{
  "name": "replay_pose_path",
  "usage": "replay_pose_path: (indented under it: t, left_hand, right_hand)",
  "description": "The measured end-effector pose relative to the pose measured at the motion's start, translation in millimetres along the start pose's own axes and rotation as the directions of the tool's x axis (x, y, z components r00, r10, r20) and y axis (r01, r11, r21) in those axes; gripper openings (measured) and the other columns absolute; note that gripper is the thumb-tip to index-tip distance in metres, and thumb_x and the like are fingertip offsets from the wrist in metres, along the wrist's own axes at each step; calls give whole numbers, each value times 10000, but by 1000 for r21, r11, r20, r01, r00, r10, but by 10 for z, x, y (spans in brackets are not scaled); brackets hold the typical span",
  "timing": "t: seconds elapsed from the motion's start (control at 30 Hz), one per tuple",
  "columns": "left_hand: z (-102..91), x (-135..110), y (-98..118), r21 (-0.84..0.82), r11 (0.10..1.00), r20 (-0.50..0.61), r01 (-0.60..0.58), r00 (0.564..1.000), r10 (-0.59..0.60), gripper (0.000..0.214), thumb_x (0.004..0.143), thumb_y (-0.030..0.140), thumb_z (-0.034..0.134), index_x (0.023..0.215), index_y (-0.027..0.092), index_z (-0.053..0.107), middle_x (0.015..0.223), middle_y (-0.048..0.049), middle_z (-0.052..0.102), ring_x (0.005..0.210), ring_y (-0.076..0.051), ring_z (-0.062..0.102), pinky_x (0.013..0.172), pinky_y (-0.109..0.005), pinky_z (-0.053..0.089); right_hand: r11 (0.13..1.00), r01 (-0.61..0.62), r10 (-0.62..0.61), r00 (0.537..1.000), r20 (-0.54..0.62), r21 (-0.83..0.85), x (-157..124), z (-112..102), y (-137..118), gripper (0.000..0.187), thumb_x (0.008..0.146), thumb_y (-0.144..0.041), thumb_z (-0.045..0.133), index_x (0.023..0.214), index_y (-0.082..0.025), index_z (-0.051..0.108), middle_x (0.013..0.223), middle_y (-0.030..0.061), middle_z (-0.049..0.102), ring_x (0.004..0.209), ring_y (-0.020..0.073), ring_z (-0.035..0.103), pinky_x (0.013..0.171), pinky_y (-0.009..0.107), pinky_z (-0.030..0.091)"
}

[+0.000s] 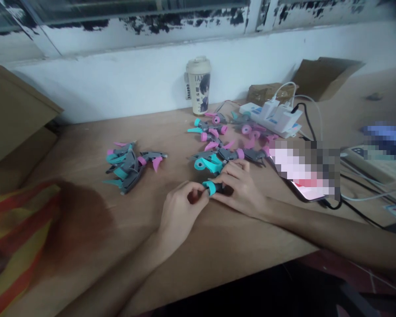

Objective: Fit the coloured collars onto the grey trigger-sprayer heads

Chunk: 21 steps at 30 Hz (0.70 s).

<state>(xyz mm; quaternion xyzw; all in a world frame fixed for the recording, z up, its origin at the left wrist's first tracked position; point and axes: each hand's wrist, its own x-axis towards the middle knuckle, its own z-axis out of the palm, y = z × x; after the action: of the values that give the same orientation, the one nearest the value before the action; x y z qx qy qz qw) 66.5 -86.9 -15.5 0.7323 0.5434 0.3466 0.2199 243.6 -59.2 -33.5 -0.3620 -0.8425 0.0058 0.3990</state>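
A trigger spray head [210,188] with a teal collar and a dark body is held just above the table, between both hands. My left hand [182,207] pinches the teal collar with thumb and fingertips. From the other side, my right hand [239,187] has its fingers closed around the dark body, much of which they hide. Just beyond my right fingers lies a loose pile of grey spray heads [229,154] with pink or teal collars and triggers. A smaller heap of similar spray heads [128,169] rests further left on the table.
A lidded coffee cup [201,88] stands by the wall. Behind the pile is a power strip [284,121] with chargers and cables. A lit phone [312,191] lies right. Cardboard [16,114] and a red-yellow striped bag [23,229] are at left. The table's front edge runs below my hands.
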Motion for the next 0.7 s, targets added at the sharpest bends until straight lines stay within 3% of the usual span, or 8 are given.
replay_pose_path:
  t: [0.13,0.2,0.33,0.4,0.57,0.7]
  left_hand:
    - [-24,22,-3,-253,958,128,132,986,-102,204,837,306,532,722,163,620,538,38,511,450,-82,498,457,-190,413]
    - [-41,13,16,-288,953,145,96,988,-56,279,878,330,478,721,155,628,570,22,530,473,-84,517,483,-194,435]
    - [-64,-20,34,-119,977,94,-176,978,188,211,889,277,485,946,188,669,679,7,545,568,-89,517,539,-195,432]
    - [-68,-19,13,-30,966,43,-256,966,257,216,875,250,511,1046,211,638,725,6,557,582,-88,498,542,-192,423]
    - [-75,7,-50,100,949,-5,-300,953,302,144,864,214,514,961,208,620,804,-4,630,603,-101,512,595,-217,425]
    - [-62,-9,-51,159,944,-36,-288,954,297,113,848,200,519,932,202,595,725,10,599,590,-105,507,562,-211,404]
  right_hand:
    - [993,-106,104,994,35,48,27,21,10,172,817,-383,596,808,-215,633,724,0,572,784,172,546,825,369,311]
    - [980,-173,170,984,46,94,45,16,32,187,804,-401,612,792,-215,628,702,-13,562,732,154,544,797,351,319]
    - [959,-226,220,974,54,172,73,-22,61,211,790,-420,625,781,-209,614,719,-21,573,699,138,541,790,345,325]
    - [961,-214,207,977,60,174,75,-35,48,220,803,-432,605,792,-212,616,721,-16,578,727,148,547,796,352,324]
    - [972,-178,170,983,68,155,51,-16,-7,239,801,-451,602,825,-217,639,714,-1,586,796,171,561,796,354,329]
    - [977,-157,152,987,45,144,43,1,-12,238,800,-450,605,834,-219,647,721,-2,593,806,169,559,804,353,328]
